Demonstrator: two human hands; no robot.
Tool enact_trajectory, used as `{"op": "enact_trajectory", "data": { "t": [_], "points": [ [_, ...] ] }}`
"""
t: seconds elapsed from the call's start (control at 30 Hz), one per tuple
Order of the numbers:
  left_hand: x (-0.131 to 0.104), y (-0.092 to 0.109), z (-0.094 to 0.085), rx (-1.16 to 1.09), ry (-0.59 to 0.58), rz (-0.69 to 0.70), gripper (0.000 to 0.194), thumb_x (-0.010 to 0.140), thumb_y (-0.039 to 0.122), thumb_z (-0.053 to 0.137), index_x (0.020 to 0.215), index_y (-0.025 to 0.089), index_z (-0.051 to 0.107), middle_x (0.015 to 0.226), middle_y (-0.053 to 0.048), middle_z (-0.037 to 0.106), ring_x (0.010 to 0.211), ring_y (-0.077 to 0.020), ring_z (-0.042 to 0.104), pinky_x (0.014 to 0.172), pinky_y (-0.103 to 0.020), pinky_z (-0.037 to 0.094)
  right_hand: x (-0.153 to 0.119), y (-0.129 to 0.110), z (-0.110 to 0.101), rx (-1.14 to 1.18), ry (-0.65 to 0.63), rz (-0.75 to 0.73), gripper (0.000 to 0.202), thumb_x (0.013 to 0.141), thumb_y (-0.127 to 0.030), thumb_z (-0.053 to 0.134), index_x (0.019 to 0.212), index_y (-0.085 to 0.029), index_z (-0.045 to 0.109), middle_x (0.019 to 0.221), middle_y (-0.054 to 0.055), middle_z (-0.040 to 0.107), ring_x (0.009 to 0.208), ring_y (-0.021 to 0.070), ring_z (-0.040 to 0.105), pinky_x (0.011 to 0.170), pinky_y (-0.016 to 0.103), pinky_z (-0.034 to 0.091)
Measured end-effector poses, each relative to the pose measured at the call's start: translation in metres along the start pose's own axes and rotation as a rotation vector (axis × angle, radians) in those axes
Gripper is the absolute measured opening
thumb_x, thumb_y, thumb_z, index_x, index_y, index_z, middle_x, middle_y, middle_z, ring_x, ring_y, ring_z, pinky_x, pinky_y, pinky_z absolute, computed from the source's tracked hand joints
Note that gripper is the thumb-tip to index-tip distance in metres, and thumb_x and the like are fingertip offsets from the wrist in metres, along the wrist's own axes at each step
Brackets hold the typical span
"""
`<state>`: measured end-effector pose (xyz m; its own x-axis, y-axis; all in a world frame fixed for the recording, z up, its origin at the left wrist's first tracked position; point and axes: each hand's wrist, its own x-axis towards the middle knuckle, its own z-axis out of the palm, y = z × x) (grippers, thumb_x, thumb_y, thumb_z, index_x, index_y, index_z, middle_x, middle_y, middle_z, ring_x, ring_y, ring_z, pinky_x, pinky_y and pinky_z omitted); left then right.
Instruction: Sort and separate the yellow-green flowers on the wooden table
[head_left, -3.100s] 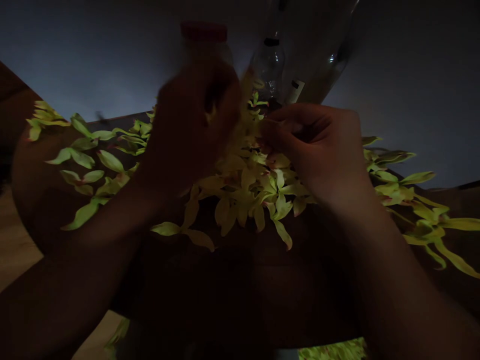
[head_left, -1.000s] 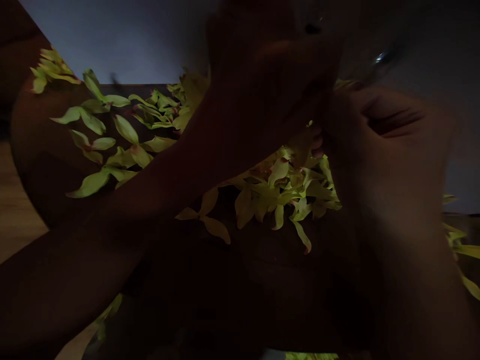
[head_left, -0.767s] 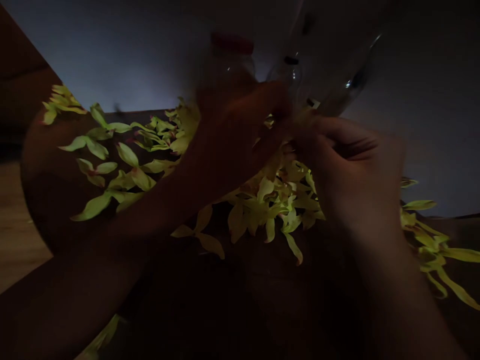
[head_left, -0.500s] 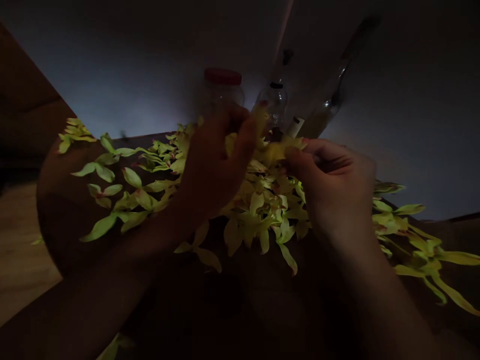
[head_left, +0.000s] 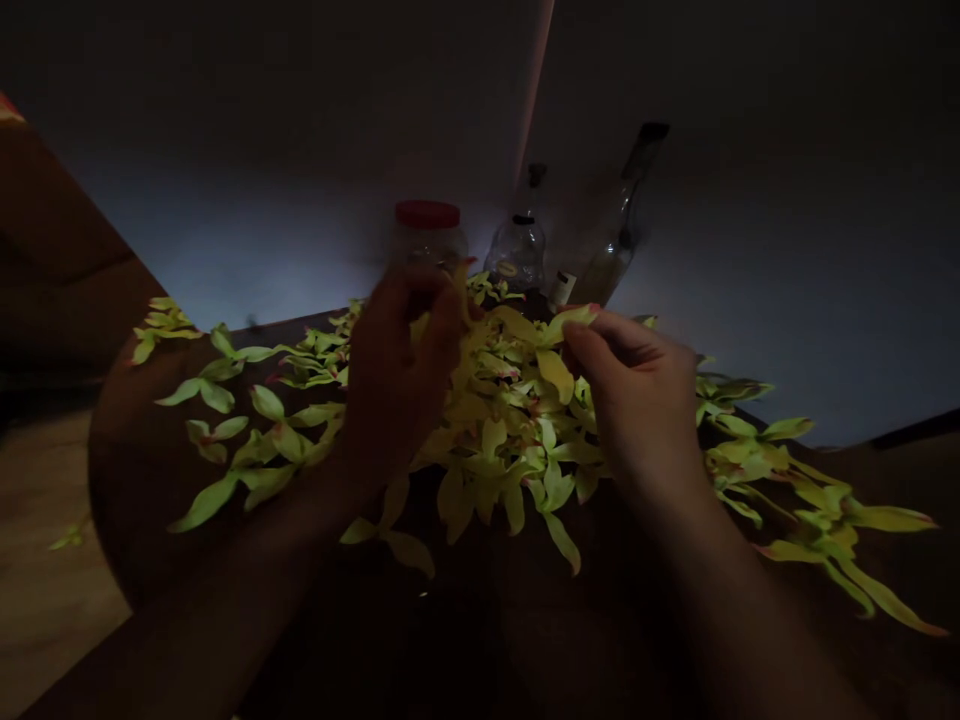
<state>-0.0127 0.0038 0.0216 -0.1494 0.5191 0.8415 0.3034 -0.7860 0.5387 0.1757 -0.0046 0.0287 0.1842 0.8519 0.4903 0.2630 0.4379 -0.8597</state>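
Observation:
In dim light, my left hand is closed in a pinch on a yellow petal piece with a reddish tip. My fingers partly hide this piece. My right hand pinches a yellow-green flower by a pink-tipped petal, its other petals spreading to the left and hanging down. Under and between both hands lies a heap of similar flowers. More loose flowers spread left of my left wrist, and others lie to the right of my right forearm.
A dark round-edged table carries the flowers. Behind them stand a red-lidded jar, a clear round bottle and a tall tilted-looking bottle by the wall. A small flower piece shows beyond the table's left edge.
My hands have drawn slightly apart, each with a flower piece. The flower in my right hand now shows its spread petals. The view has shifted, so the jar and bottles appear lower.

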Motion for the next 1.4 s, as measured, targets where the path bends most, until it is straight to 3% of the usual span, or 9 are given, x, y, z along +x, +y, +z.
{"op": "enact_trajectory", "data": {
  "t": [0.1, 0.23, 0.4, 0.6, 0.77, 0.87, 0.97, 1.1, 1.4],
  "points": [
    [-0.006, 0.007, 0.004, 0.106, -0.098, 0.054, 0.005, 0.100, 0.021, 0.060, 0.098, 0.025, 0.059, 0.087, 0.000, 0.069, 0.078, -0.0154, 0.064, 0.066, -0.032, 0.051, -0.005, -0.008, 0.004, 0.009, -0.040, -0.016, 0.033, 0.086, -0.034, 0.074, 0.059, -0.019, 0.061, 0.061, -0.002, 0.046, 0.058, 0.0101, 0.040, 0.054, 0.026, 0.030],
    [-0.007, 0.009, 0.000, 0.204, -0.096, 0.107, 0.004, 0.101, 0.022, 0.059, 0.098, 0.025, 0.058, 0.089, 0.000, 0.068, 0.081, -0.0160, 0.065, 0.076, -0.033, 0.051, -0.007, -0.012, 0.005, -0.011, -0.068, -0.101, 0.044, 0.086, -0.030, 0.075, 0.052, -0.017, 0.049, 0.059, -0.003, 0.039, 0.058, 0.0089, 0.037, 0.055, 0.025, 0.030],
    [-0.005, 0.010, -0.004, 0.317, -0.124, 0.092, 0.008, 0.093, 0.021, 0.069, 0.093, 0.022, 0.062, 0.088, 0.001, 0.067, 0.084, -0.0157, 0.063, 0.081, -0.030, 0.050, -0.005, -0.009, 0.006, -0.048, -0.050, -0.178, 0.040, 0.084, -0.027, 0.077, 0.052, -0.017, 0.055, 0.058, -0.003, 0.047, 0.058, 0.0085, 0.043, 0.055, 0.023, 0.034],
    [-0.005, 0.013, -0.001, 0.301, -0.181, 0.076, 0.012, 0.089, 0.021, 0.076, 0.087, 0.022, 0.065, 0.086, 0.003, 0.068, 0.082, -0.0135, 0.063, 0.082, -0.026, 0.051, -0.008, -0.009, 0.008, -0.119, -0.076, -0.256, 0.030, 0.083, -0.027, 0.079, 0.059, -0.017, 0.064, 0.063, -0.002, 0.059, 0.062, 0.0093, 0.053, 0.060, 0.023, 0.041],
    [-0.001, 0.016, 0.000, 0.168, -0.143, -0.144, 0.024, 0.079, 0.020, 0.085, 0.092, 0.022, 0.064, 0.088, 0.002, 0.069, 0.077, -0.0124, 0.065, 0.071, -0.022, 0.053, -0.008, -0.008, 0.007, -0.101, -0.076, -0.249, 0.031, 0.083, -0.031, 0.080, 0.061, -0.017, 0.063, 0.064, -0.003, 0.057, 0.063, 0.0086, 0.052, 0.062, 0.023, 0.041],
    [0.001, 0.017, -0.002, 0.092, -0.126, -0.279, 0.016, 0.078, 0.018, 0.082, 0.083, 0.020, 0.067, 0.081, 0.002, 0.069, 0.074, -0.0122, 0.064, 0.066, -0.021, 0.051, -0.007, -0.006, 0.008, -0.036, -0.107, -0.230, 0.027, 0.087, -0.030, 0.075, 0.065, -0.017, 0.065, 0.072, -0.002, 0.059, 0.067, 0.0080, 0.054, 0.063, 0.022, 0.042],
    [0.002, 0.019, -0.004, 0.056, -0.134, -0.384, 0.009, 0.079, 0.014, 0.078, 0.075, 0.020, 0.073, 0.074, 0.003, 0.070, 0.066, -0.0113, 0.062, 0.059, -0.020, 0.048, -0.008, -0.006, 0.010, 0.016, -0.114, -0.212, 0.008, 0.086, -0.025, 0.074, 0.083, -0.018, 0.073, 0.086, 0.000, 0.067, 0.076, 0.0094, 0.061, 0.067, 0.022, 0.047],
    [0.004, 0.022, -0.004, 0.019, -0.123, -0.484, 0.011, 0.078, 0.013, 0.076, 0.070, 0.021, 0.075, 0.068, 0.003, 0.068, 0.057, -0.0099, 0.057, 0.048, -0.020, 0.042, -0.010, -0.008, 0.011, 0.029, -0.124, -0.168, 0.010, 0.087, -0.025, 0.073, 0.095, -0.020, 0.078, 0.088, 0.001, 0.073, 0.076, 0.0101, 0.065, 0.069, 0.023, 0.050],
    [-0.001, 0.018, -0.004, 0.102, -0.196, -0.152, 0.013, 0.088, 0.012, 0.072, 0.088, 0.025, 0.074, 0.083, 0.004, 0.070, 0.071, -0.0087, 0.061, 0.064, -0.018, 0.049, -0.011, -0.015, 0.010, 0.211, -0.198, -0.172, 0.013, 0.082, -0.016, 0.077, 0.084, -0.028, 0.082, 0.087, -0.002, 0.075, 0.082, 0.0089, 0.070, 0.072, 0.019, 0.054]
  ]
}}
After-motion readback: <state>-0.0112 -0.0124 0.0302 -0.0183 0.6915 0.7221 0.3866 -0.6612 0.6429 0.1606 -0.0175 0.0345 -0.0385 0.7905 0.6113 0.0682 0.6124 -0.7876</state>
